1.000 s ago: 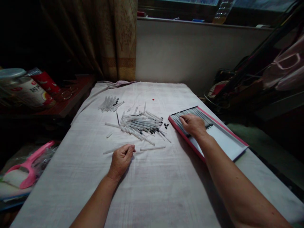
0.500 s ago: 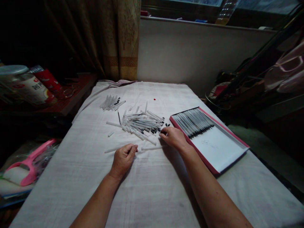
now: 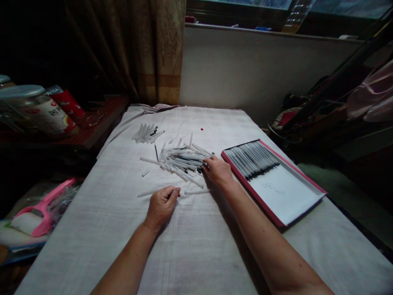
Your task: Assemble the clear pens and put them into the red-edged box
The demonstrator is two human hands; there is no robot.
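On the white tablecloth lies a loose pile of clear pen barrels (image 3: 181, 157), several with dark ends or refills. My right hand (image 3: 217, 170) is at the pile's right edge, its fingers pinched together; what they hold is hidden. Small black pen plugs (image 3: 199, 169) lie beside its fingertips. My left hand (image 3: 162, 205) rests closed on the cloth in front of the pile, thumb against the curled fingers. A pen barrel (image 3: 149, 192) runs out to the left from behind it; I cannot tell whether the hand grips it. Another pen barrel (image 3: 196, 191) lies between the hands.
A red-edged shallow box (image 3: 303, 209) at right holds a row of black-tipped pens (image 3: 253, 159). A smaller bunch of pen barrels (image 3: 144, 133) lies at the far left, a tiny red piece (image 3: 202, 129) at the back. Jars (image 3: 49, 110) stand on a side table.
My right hand has shifted left, closer to the pile, and now covers the black plugs that lay by the box. My left hand keeps its closed pose. The view has shifted slightly.
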